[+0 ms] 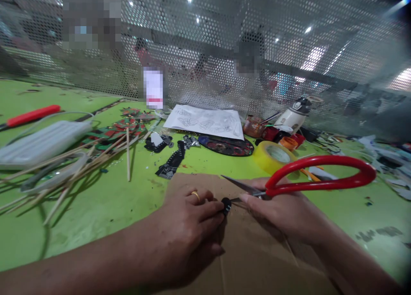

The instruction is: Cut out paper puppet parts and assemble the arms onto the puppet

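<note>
Over the cardboard (257, 256), our left hand (189, 226) pinches a small black piece (226, 206) at its fingertips. Just right of it, our right hand (282, 211) grips the red scissors (308, 186) near the pivot, blades parted and pointing left at the piece.

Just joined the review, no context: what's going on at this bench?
A person is working with both hands over a cardboard sheet on a green table. The left hand pinches a small black piece. The right hand holds red-handled scissors, blades parted with the tips at that piece. Wooden sticks, a yellow tape roll and a paper with drawings lie beyond.
</note>
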Motion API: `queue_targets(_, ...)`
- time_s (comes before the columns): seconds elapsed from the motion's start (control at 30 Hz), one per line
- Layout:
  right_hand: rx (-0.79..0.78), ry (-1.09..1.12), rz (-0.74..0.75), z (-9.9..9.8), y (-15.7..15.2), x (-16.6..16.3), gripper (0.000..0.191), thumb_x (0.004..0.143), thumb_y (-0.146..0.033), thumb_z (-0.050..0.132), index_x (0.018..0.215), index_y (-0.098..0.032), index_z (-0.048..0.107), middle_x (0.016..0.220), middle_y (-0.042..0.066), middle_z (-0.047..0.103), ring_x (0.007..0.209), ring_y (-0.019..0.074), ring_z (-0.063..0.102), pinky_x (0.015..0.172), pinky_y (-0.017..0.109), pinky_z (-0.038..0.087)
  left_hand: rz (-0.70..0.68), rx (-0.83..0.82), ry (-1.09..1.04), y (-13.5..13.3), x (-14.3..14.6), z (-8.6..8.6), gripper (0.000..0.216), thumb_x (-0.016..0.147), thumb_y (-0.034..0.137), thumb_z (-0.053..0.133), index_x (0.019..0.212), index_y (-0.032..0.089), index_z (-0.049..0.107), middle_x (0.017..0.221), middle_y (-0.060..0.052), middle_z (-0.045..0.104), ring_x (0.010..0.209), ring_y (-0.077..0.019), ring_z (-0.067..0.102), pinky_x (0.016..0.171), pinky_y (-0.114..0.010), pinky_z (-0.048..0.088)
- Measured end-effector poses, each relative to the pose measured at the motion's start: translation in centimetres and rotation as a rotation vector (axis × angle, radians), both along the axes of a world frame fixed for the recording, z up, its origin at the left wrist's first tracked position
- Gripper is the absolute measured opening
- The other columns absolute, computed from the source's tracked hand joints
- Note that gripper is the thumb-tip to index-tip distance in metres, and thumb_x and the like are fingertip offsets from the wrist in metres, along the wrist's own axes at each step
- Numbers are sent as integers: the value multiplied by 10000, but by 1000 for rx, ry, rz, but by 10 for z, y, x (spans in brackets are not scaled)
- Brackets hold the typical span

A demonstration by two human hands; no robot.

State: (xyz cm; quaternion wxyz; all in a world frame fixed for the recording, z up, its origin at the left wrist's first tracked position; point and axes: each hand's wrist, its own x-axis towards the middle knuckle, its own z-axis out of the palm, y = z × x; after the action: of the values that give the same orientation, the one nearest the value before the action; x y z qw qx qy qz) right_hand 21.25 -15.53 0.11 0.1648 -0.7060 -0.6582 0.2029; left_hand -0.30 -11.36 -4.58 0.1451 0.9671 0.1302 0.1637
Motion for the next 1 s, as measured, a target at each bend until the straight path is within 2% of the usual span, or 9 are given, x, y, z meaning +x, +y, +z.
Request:
queue_targets(0.13, -44, 10, -21, 4, 1, -2, 186, 833, -330, 555, 782, -235, 707, 795, 8, 725, 787, 222, 644, 720, 315, 454, 1, 18, 1, 0, -1, 0, 184, 900, 273, 528, 1031, 186, 625, 997, -97, 669, 978, -254, 581, 916, -428, 440)
queue_targets(0.3, -64, -12, -25, 5, 0, -3, 184, 826, -332, 546, 739, -235, 676, 745, 1, 698, 755, 216, 626, 689, 309, 428, 11, 30, -5, -1, 0, 1, 164, 890, 272, 545, 1005, 189, 627, 995, -94, 668, 977, -252, 582, 913, -419, 443)
queue_targets(0.5, -114, -15, -121, 5, 0, -5, 189, 812, -395, 565, 740, -242, 649, 774, -1, 691, 783, 225, 621, 702, 318, 426, 10, 33, -8, 0, 1, 2, 183, 891, 253, 533, 1038, 191, 624, 1002, -91, 668, 988, -252, 581, 916, -419, 440)
queue_targets(0.63, -112, -5, -96, 4, -1, -5, 178, 821, -387, 557, 771, -257, 668, 837, -7, 712, 834, 226, 633, 733, 318, 433, 3, 22, 5, 0, 0, 0, 187, 892, 255, 532, 1042, 191, 623, 1003, -91, 668, 988, -252, 580, 924, -424, 436)
queue_targets(0.8, -95, -28, -90, 2, -1, -3, 187, 829, -389, 555, 784, -270, 693, 795, -8, 715, 794, 226, 643, 706, 322, 442, 6, 20, 2, 0, 0, 1, 192, 893, 258, 537, 1050, 190, 624, 995, -93, 669, 986, -253, 581, 915, -421, 442)
queue_targets(1.0, -65, 26, -62, 2, -2, -3, 201, 836, -364, 563, 833, -243, 724, 908, 27, 746, 885, 255, 661, 792, 349, 475, 5, 40, -19, -2, 1, 2, 200, 882, 241, 555, 1064, 186, 619, 974, -95, 675, 973, -251, 596, 938, -423, 440)
